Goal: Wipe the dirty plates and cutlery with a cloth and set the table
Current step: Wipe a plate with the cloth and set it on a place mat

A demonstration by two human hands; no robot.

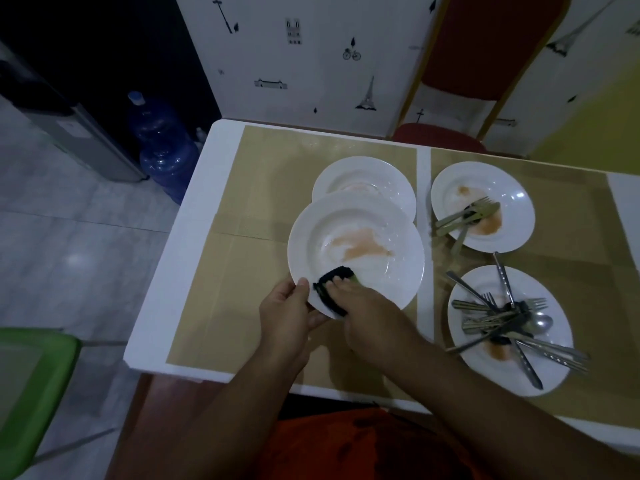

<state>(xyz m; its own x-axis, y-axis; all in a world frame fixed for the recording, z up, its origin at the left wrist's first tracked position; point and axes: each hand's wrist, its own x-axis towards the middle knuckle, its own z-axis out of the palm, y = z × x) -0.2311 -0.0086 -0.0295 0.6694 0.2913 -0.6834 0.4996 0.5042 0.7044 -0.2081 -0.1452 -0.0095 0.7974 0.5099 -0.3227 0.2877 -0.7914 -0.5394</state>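
My left hand (287,311) grips the near rim of a white plate (381,268) smeared with orange sauce, held tilted above the table. My right hand (367,313) presses a dark cloth (334,284) with a green edge onto the plate's near side. Behind it a second stained plate (363,180) lies on the mat. At the right, a third plate (512,199) carries forks and a spoon (464,216). A fourth plate (485,372) near me holds a heap of cutlery (512,323).
The white table (183,244) is covered with tan mats. A red chair (485,46) stands behind the table. Blue water jugs (162,147) and a dispenser sit on the floor at left. A green stool (31,382) is at the lower left.
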